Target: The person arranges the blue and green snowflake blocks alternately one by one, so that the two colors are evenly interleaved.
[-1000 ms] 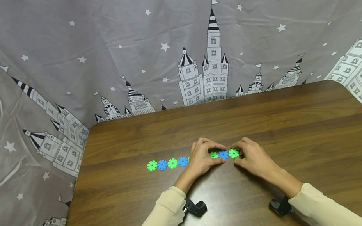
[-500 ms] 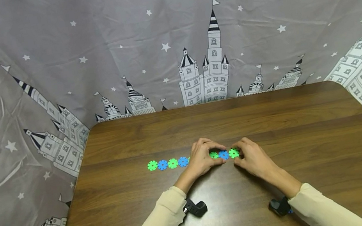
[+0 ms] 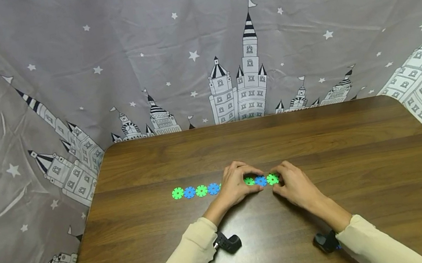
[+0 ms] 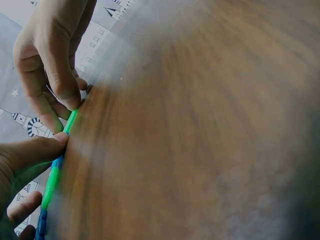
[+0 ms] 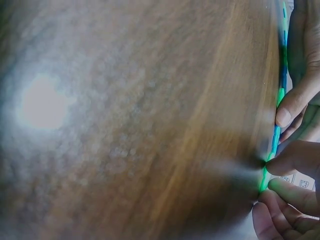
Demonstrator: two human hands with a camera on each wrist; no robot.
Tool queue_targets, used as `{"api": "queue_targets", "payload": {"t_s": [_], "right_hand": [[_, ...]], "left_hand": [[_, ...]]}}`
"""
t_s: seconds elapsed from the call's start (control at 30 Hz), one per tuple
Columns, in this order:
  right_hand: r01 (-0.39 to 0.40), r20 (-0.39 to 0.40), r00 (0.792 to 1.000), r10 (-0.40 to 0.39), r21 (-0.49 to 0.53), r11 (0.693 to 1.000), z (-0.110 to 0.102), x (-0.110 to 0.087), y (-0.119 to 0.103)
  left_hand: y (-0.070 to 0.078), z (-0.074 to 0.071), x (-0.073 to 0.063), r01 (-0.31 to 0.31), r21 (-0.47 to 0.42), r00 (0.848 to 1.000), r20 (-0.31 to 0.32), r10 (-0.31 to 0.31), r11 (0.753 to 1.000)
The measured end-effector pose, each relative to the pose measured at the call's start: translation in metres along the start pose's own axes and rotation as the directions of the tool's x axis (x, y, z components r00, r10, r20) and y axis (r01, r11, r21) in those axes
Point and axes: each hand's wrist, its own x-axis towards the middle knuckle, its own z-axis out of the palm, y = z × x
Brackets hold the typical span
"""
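Flat notched discs, alternating green and blue, lie edge to edge in a row. My left hand (image 3: 237, 184) arches over the middle of the row and hides part of it. Its thumb and index finger hold the blue disc (image 3: 261, 181) at its near and far edges. At the right end, my right hand (image 3: 296, 183) pinches the last green disc (image 3: 272, 179) between thumb and fingers. In the left wrist view this green disc (image 4: 73, 118) lies flat, level with its neighbours. The right wrist view shows the row edge-on, with both hands close together.
Left of my left hand lie more discs: a green disc (image 3: 177, 193) at the far end, then a blue disc (image 3: 189, 193) and others. The brown wooden table (image 3: 149, 159) ends at a grey castle-print curtain (image 3: 163, 38). Each wrist carries a black device (image 3: 230, 243).
Both hands keep their places on the two discs at the right end. Only a very slight shift of the whole head view shows.
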Motion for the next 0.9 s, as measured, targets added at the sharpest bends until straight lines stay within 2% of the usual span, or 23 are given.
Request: {"api": "queue_targets", "payload": {"t_s": [0.43,0.7,0.9], "right_hand": [[-0.001,-0.012,1.000,0.001,-0.030,1.000,-0.001,-0.010,0.003],[-0.055,-0.041,0.998,0.053,-0.059,0.997,-0.005,-0.030,0.007],[-0.094,-0.047,0.995,0.090,-0.085,0.992,-0.013,-0.048,0.010]], "left_hand": [[-0.001,0.002,0.001,-0.009,0.006,1.000,-0.008,0.009,1.000],[-0.001,0.002,0.001,-0.029,-0.002,0.999,-0.026,0.029,1.000],[0.001,0.002,0.001,-0.019,-0.005,0.999,-0.036,0.019,1.000]]}}
